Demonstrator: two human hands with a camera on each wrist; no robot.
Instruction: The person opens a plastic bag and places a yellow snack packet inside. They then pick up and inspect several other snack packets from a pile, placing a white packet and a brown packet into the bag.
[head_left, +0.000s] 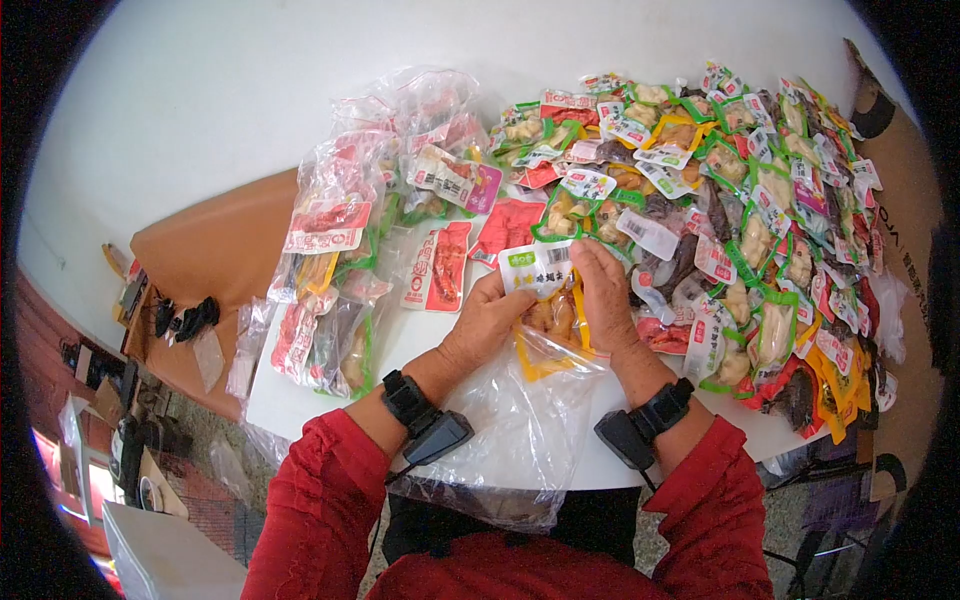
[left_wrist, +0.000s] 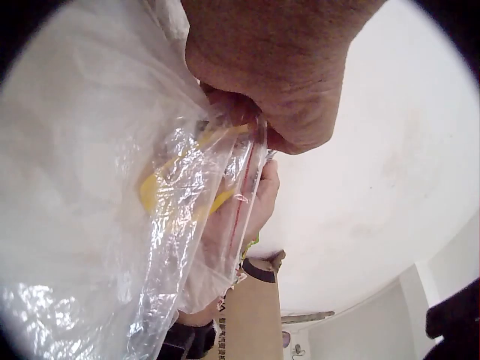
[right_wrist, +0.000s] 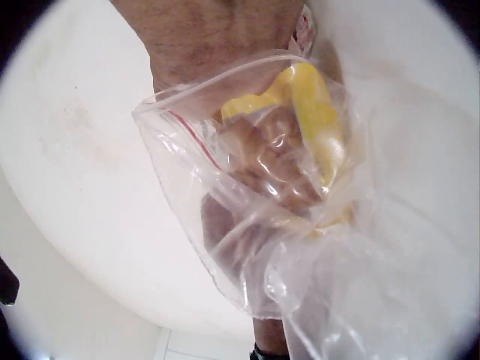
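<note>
A vacuum-sealed food packet [head_left: 550, 318] with a yellow border, a white label and brown pieces inside is held upright between both hands. My left hand [head_left: 487, 325] grips its left side, thumb across the front. My right hand [head_left: 606, 300] holds its right edge near the label. A clear zip bag [head_left: 505, 430] hangs below, its mouth overlapping the lower part of the packet. In the right wrist view, the packet's yellow edge [right_wrist: 319, 120] shows through the bag, near the red zip line [right_wrist: 193, 139]. Bag film partly hides the fingers in both wrist views.
A big pile of sealed food packets [head_left: 760, 240] covers the right side of the white table [head_left: 400, 345]. Filled clear bags [head_left: 325, 280] stand at the left. A red packet [head_left: 437, 268] lies between them. Brown cardboard [head_left: 905, 230] stands at the far right.
</note>
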